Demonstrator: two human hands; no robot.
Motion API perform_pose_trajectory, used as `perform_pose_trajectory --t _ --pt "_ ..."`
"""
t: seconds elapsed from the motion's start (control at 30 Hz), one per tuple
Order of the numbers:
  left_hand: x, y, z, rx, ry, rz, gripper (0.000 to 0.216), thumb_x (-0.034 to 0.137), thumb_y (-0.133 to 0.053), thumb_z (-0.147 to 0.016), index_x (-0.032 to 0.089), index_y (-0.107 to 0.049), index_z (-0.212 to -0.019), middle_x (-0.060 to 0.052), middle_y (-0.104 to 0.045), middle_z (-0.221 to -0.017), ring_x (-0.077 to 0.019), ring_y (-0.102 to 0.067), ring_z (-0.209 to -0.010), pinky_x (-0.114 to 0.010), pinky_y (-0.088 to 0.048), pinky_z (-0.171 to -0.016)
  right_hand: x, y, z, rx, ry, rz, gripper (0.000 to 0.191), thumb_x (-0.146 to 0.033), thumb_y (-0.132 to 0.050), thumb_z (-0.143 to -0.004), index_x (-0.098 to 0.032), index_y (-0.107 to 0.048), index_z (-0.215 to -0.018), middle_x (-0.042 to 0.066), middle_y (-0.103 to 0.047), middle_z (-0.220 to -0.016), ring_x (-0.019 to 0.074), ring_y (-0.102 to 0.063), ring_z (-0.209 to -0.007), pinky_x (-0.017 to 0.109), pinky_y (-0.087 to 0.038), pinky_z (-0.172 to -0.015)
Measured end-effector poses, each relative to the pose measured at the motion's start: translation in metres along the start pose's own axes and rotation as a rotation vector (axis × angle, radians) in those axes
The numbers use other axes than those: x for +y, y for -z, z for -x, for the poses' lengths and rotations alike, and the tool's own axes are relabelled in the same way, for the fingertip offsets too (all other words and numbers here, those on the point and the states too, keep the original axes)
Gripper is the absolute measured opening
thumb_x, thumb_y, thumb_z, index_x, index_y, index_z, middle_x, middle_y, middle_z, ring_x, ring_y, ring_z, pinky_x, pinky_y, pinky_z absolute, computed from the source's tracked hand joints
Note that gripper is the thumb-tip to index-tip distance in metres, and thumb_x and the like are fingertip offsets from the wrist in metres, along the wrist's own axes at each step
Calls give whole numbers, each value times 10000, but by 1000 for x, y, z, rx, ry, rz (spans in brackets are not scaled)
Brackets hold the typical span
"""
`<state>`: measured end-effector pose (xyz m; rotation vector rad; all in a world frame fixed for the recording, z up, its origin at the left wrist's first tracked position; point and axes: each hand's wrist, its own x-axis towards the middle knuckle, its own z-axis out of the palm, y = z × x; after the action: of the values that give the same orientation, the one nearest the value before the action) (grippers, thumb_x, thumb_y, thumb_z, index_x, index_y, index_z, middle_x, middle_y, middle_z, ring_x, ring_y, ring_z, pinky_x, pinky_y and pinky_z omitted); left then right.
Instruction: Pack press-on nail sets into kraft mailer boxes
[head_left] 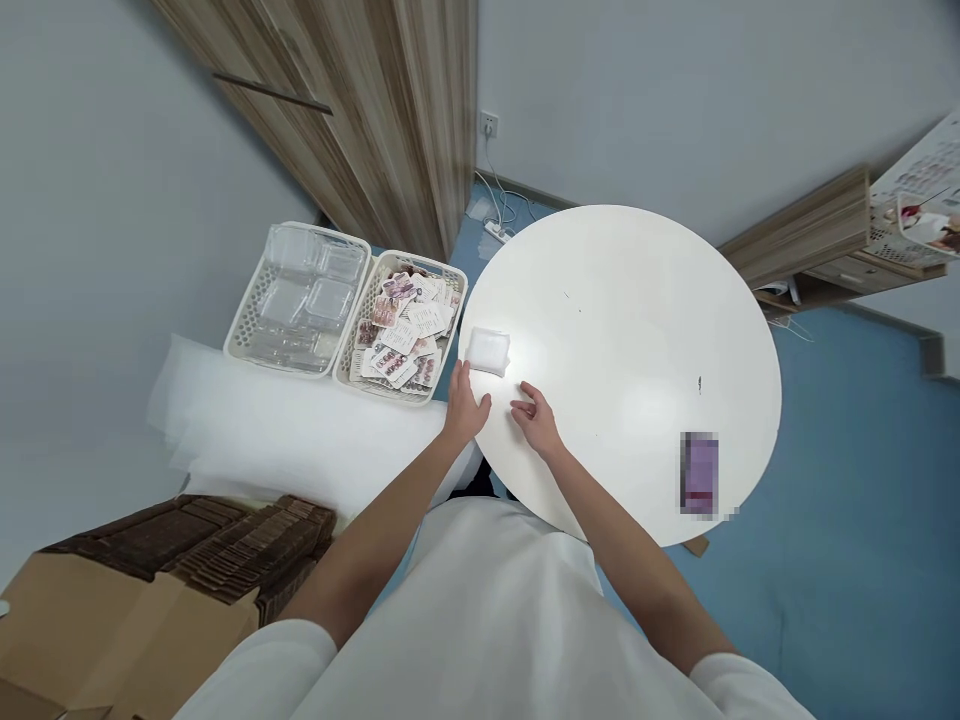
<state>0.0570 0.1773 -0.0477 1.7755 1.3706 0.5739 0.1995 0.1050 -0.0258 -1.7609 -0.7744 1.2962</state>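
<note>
A small white foam pouch [488, 351] lies near the left edge of the round white table [637, 320]. Just below it rests my left hand [466, 405], at the table's rim, fingers together and pointing up toward the pouch, holding nothing that I can see. My right hand [535, 415] lies on the tabletop a little to the right, fingers loosely curled and pointing left, also with nothing visible in it. Neither hand touches the pouch.
Left of the table stand two white baskets: one with clear plastic trays [300, 298], one with several printed cards and packets [403, 327]. White foam sheets [300, 430] lie below them. An open cardboard box [150, 590] sits at lower left. A blurred purple object [699, 474] lies on the table's right.
</note>
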Motion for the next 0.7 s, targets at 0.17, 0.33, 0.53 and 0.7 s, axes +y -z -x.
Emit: perform_pose_trajectory --t 0.17,0.33,0.53,0.7 --pt "10 -4 29 26 -31 -6 618 223 -472 -772 161 -200 -1323 -132 -187 -1406 -240 -166 -1302 -423 -241 -1039 15 20 38 45 -24 11 437 -304 -507 -736 -242 -441 -1163 68 -488 -1208 150 -586 -857 356 -460 -825" --pt "16 -1 70 -32 49 16 483 242 -450 -782 179 -352 -1250 -107 -389 -1303 -224 -384 -1191 -411 -351 -976 28 40 63 14 -5 21 339 -325 -494 -730 -204 -510 -1046 70 -567 -1038 129 -573 -711 364 -481 -769" --pt "28 3 144 -131 228 67 376 304 -426 -789 204 -492 -1145 -61 -601 -1061 -190 -582 -916 -364 -481 -827 38 49 79 -156 87 17 268 -346 -486 -734 -197 -543 -949 59 -593 -863 150 -561 -725 354 -500 -720" --pt "33 8 215 -94 266 9 364 321 -465 -774 233 -527 -1122 -54 -620 -1038 -204 -607 -866 -325 -515 -751 46 37 89 -322 121 63 274 -386 -506 -721 -188 -562 -903 59 -602 -830 156 -559 -700 350 -503 -678"
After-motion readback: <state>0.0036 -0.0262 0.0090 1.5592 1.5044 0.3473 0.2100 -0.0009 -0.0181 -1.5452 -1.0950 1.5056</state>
